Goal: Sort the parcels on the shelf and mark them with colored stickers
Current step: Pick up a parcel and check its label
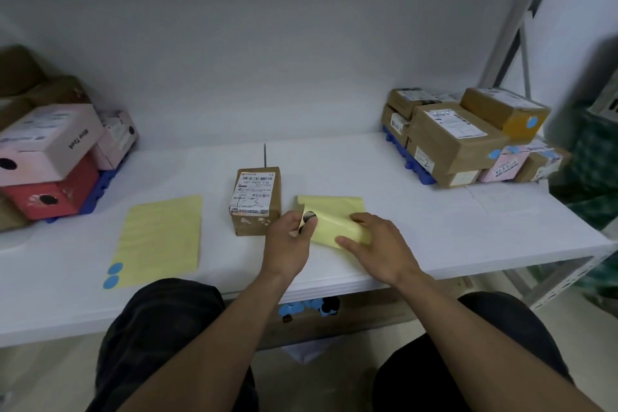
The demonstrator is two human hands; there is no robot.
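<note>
Closest to me are my knees (160, 328) in dark trousers, and my forearms go out between them to the white shelf (434, 227). My left hand (289, 244) has its fingers (293, 219) closed together on a black sticker (308, 216), thumb against forefinger, at the left edge of the yellow sheet (337, 217). I judge that I am peeling it from the backing. My right hand (379, 246) grips the near part of the same sheet, thumb below and fingers on top, so the paper bends up and does not slide under the pull. Both wrists are low and almost straight, with the palms turned down and a little toward each other. Just left of my left hand stands the brown parcel (255, 201), its label facing up with a hand-written mark. I see no sticker on it, so the black one is probably meant for it. Farther left lies a second yellow sheet (164, 237) with two blue stickers (113, 274) at its near corner. At the far left a pile of pink and red boxes (50, 160) shows black dots, and at the far right a pile of brown boxes (461, 140) shows blue ones, so the sorting seems well advanced.
</note>
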